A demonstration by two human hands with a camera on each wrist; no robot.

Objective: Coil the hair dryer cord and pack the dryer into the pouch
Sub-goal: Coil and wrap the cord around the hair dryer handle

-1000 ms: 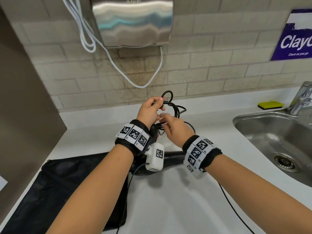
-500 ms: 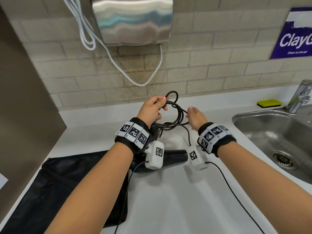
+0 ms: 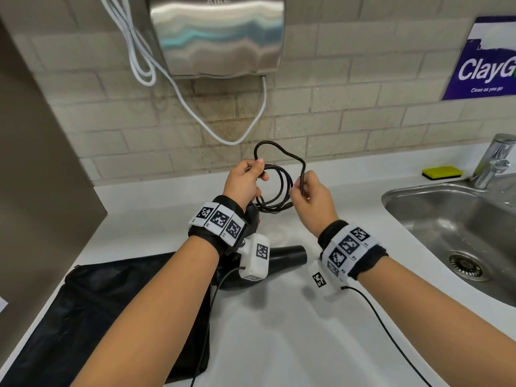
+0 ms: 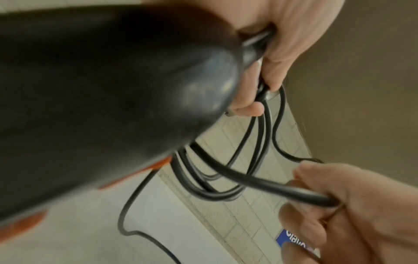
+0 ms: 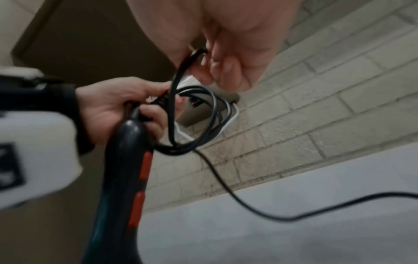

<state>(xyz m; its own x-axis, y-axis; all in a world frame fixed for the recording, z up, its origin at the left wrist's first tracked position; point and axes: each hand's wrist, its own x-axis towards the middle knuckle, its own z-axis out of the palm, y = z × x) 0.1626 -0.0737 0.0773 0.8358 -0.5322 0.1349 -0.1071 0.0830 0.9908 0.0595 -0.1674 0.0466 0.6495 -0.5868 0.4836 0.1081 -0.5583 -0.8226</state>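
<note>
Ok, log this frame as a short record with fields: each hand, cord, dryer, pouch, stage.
left hand: grips the gathered loops of the cord
right hand: pinches a free stretch of cord, raised as a new loop
hair dryer: on the counter, handle up by the left hand
pouch: flat on the counter, left of the dryer
stage: coiling unfinished, dryer not packed

Head looks down; wrists close, upward; all share cord [image 3: 275, 188].

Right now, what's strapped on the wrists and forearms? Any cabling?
Bare forearms, no sleeves. Each wrist wears a black fabric band carrying a row of white square tiles printed with black fiducial markers: left band, right band. A white boxy camera module with its own marker hangs under each wrist, trailing a thin black cable.
</note>
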